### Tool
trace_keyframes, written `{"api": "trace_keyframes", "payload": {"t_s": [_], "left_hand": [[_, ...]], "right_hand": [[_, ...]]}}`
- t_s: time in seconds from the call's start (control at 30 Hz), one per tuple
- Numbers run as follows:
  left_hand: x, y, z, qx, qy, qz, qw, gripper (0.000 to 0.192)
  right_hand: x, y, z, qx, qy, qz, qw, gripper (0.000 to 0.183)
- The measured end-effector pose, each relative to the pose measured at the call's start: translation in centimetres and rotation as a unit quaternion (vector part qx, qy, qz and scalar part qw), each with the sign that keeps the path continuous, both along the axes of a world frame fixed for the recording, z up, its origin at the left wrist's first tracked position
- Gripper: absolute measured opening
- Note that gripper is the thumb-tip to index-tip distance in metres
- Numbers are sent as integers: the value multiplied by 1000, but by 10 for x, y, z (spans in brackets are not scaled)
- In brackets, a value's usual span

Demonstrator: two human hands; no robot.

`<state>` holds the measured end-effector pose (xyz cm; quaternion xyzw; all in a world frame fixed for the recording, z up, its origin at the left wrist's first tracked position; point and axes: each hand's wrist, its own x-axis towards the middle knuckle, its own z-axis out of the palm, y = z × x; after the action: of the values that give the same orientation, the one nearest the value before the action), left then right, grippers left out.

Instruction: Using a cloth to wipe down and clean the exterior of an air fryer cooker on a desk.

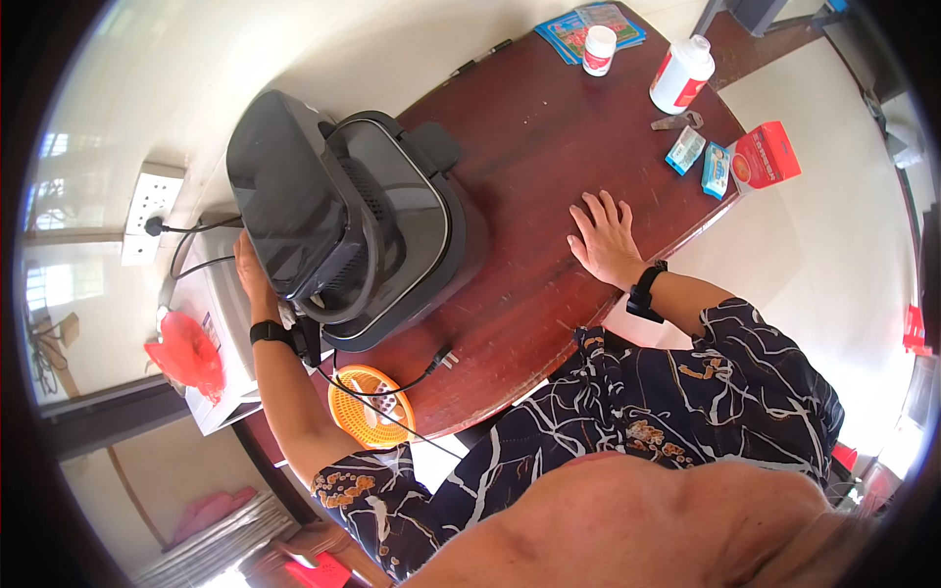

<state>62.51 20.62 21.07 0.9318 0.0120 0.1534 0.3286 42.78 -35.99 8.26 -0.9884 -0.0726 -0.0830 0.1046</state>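
A large black electric appliance [412, 220] with a curved handle and what looks like a raised lid stands on the dark red wooden table [514, 294]. My left hand [253, 270] is at its left side, against or beside the black casing; some fingers are hidden, so its hold cannot be told. My right hand [606, 239] rests palm down on the tabletop, fingers spread, with nothing in it. A black power cord with a plug [443, 357] lies near the table's front edge, partly across an orange plastic basket [338, 411] that holds small white items.
A wall power strip [153, 209] has a black plug in it. A red plastic bag [187, 356] lies on a white appliance at left. White bottles [682, 77], a small white jar [599, 51], small blue packets [715, 170] and a red box [768, 158] stand at the right end.
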Motion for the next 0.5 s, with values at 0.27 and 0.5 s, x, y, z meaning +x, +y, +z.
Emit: {"api": "trace_keyframes", "payload": {"t_s": [0.27, 0.5], "left_hand": [[-18, 32, -8, -142, 42, 8, 989, 35], [-76, -63, 30, 245, -25, -17, 969, 31]], "right_hand": [[4, 12, 3, 7, -26, 17, 1000, 47], [0, -1, -2, -3, -39, -1, 999, 46]]}}
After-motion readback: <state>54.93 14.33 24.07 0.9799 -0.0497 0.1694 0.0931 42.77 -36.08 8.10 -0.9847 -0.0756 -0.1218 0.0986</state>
